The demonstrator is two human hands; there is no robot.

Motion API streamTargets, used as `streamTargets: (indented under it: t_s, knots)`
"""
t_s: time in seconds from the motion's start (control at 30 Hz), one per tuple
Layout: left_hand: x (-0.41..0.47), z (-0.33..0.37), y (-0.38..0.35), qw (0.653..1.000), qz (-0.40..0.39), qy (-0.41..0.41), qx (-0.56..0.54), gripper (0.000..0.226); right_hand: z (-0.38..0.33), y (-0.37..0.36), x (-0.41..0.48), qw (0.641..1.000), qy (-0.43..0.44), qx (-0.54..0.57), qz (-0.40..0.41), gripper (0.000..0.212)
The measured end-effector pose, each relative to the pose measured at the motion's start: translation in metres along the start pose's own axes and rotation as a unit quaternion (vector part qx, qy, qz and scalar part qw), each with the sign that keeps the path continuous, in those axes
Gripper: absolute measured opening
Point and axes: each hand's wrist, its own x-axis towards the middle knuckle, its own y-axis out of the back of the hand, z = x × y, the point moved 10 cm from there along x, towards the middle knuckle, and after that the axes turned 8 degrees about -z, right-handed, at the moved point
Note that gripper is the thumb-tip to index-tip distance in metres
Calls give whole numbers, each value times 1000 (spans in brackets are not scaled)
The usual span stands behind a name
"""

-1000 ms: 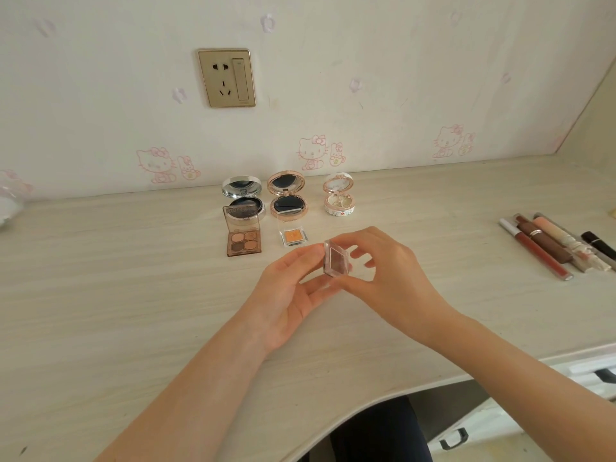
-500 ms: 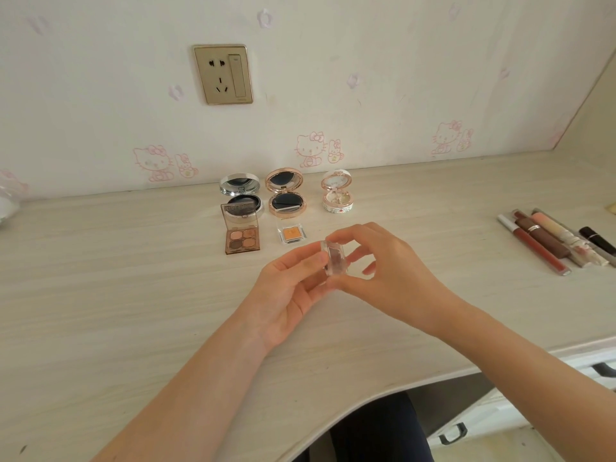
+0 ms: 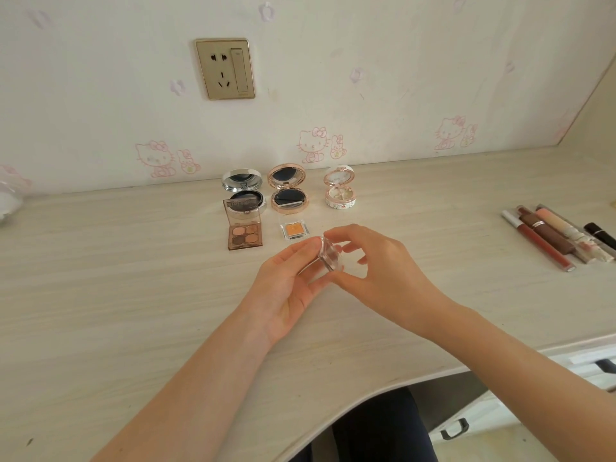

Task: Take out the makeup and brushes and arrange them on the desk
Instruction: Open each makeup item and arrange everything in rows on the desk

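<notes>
Soft, even daylight fills the view, and the wall (image 3: 400, 61) looks bright and a little washed out. Shadows on the desk (image 3: 133, 295) are faint, only a pale smudge under the left hand (image 3: 286, 288) and right hand (image 3: 383, 271). The clear case (image 3: 328, 258) between them is smeared, with a white glint. The mirrors (image 3: 286, 175) reflect dark. Wide-angle bending bows the line where wall meets desk. Detail softens toward the edges.
</notes>
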Motion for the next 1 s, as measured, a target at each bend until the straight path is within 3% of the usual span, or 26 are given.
streamTargets:
  t_s: [0.67, 0.9, 1.0]
  knots:
    - [-4, -2, -9, 999, -43, 27, -12, 31, 10, 24, -3, 995, -1, 95, -6, 27]
    - [-3, -6, -12, 999, -45, 25, -9, 30, 14, 25, -3, 998, -6, 56, 19, 34]
    - [-4, 1, -6, 999, -4, -11, 39, 24, 17, 28, 0, 998, -10, 52, 36, 30]
